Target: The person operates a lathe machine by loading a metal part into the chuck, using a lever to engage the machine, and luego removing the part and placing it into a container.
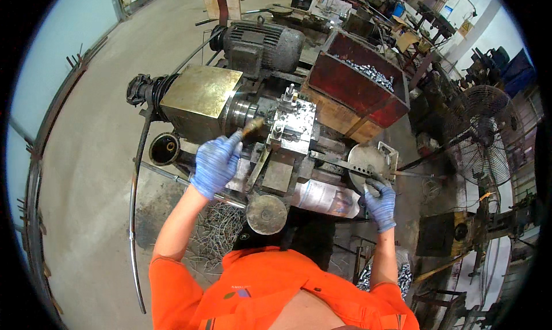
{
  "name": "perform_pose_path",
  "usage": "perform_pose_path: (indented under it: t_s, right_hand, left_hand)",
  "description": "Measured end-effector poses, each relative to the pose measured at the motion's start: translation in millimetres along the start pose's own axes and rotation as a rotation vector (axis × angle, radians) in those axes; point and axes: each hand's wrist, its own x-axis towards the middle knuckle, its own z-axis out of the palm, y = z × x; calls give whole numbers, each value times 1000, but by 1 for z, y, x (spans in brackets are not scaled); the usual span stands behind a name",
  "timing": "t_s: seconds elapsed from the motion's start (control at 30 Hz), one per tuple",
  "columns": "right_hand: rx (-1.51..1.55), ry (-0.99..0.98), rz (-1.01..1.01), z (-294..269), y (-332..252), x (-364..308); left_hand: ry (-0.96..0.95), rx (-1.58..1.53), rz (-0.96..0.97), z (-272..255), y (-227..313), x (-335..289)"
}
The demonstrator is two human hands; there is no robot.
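Observation:
My left hand [217,164], in a blue knit glove, is closed on a small brush [253,126]. The brush's tan end points at the lathe's chuck [242,112], close beside the tool block [294,123], which is strewn with dark chips. Whether the brush touches the metal I cannot tell. My right hand [380,202], gloved alike, has its fingers curled over the rim of a dark handwheel [357,181] at the lathe's right end. A perforated flat bar [339,163] runs from the tool block toward that wheel.
A red metal bin [359,80] of small shiny parts stands behind the lathe, next to the motor [261,45]. Curly metal shavings [215,232] lie on the floor below. A round knob [266,214] juts toward me. To the right is a caged fan [483,134].

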Motion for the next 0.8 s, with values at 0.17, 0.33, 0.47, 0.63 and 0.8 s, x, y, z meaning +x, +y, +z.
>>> perform_pose_path:
  t_s: [0.17, 0.33, 0.47, 0.63, 0.8]
  right_hand:
    - [-37, 71, 20, 1, 16, -10]
    - [0, 193, 122, -18, 60, -41]
    - [-242, 198, 294, -61, 69, -77]
    - [-236, 236, 603, -104, 99, -104]
    - [-165, 451, 946, -151, 226, -226]
  left_hand:
    - [189, 65, 24, -35, -6, 21]
    - [296, 203, -49, -30, -56, 27]
    - [-74, 161, -223, -28, -61, 33]
    - [-37, 153, -262, -54, -79, 16]
    - [184, -223, -607, -21, -32, -34]
